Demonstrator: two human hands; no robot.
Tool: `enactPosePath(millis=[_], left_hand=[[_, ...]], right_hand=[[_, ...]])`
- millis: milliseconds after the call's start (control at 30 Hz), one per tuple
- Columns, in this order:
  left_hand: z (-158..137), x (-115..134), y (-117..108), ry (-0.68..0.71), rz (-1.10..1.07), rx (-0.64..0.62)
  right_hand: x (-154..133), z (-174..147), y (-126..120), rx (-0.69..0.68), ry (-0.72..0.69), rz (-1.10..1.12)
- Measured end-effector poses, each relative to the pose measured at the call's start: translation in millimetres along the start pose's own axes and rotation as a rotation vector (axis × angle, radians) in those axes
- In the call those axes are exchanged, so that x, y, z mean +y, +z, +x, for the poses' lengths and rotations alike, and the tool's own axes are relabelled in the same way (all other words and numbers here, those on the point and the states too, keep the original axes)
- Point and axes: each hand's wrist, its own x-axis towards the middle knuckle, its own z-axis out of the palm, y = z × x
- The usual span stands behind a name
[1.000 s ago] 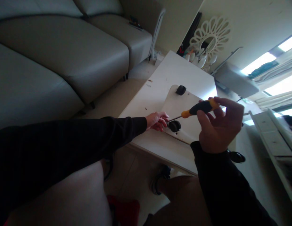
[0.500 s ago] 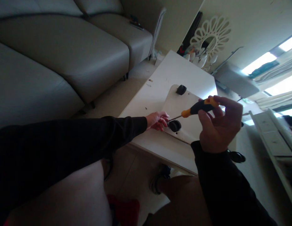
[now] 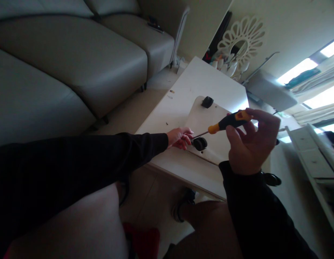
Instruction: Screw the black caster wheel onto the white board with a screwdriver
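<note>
My right hand [image 3: 250, 144] grips a screwdriver [image 3: 231, 121] with a black and yellow handle, thumb and fingers around the handle's end. Its thin shaft slants down left to the near corner of a white board [image 3: 190, 120]. There my left hand [image 3: 180, 138] is closed, fingertips at the shaft's tip beside a black caster wheel [image 3: 200, 144]. What the left fingers pinch, if anything, is too small to see. Another black caster wheel [image 3: 207, 102] stands on the board's far corner. Part of the board is hidden behind the right hand.
The board lies on a white table [image 3: 167, 108]. A small dark screw [image 3: 167, 123] and some tiny bits lie left of the board. A grey sofa [image 3: 102, 54] runs along the left. White drawers [image 3: 309, 151] stand at right. Something red [image 3: 145, 241] is on the floor below.
My right hand and the screwdriver handle have shifted very slightly to the right. The left hand keeps its place by the near caster wheel.
</note>
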Motion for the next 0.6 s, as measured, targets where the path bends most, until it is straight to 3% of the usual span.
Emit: enactPosePath(millis=[233, 400, 600], left_hand=[[-1.0, 0.7, 0.4, 0.004, -0.003, -0.004], [-1.7, 2.2, 2.1, -0.011, -0.003, -0.001], [-0.6, 3.2, 3.3, -0.015, 0.032, 0.027]], right_hand=[[0.2, 0.5, 2.1, 0.102, 0.010, -0.079], [3.0, 0.0, 2.9, 0.049, -0.052, 0.030], [2.1, 0.1, 3.0, 0.055, 0.030, -0.065]])
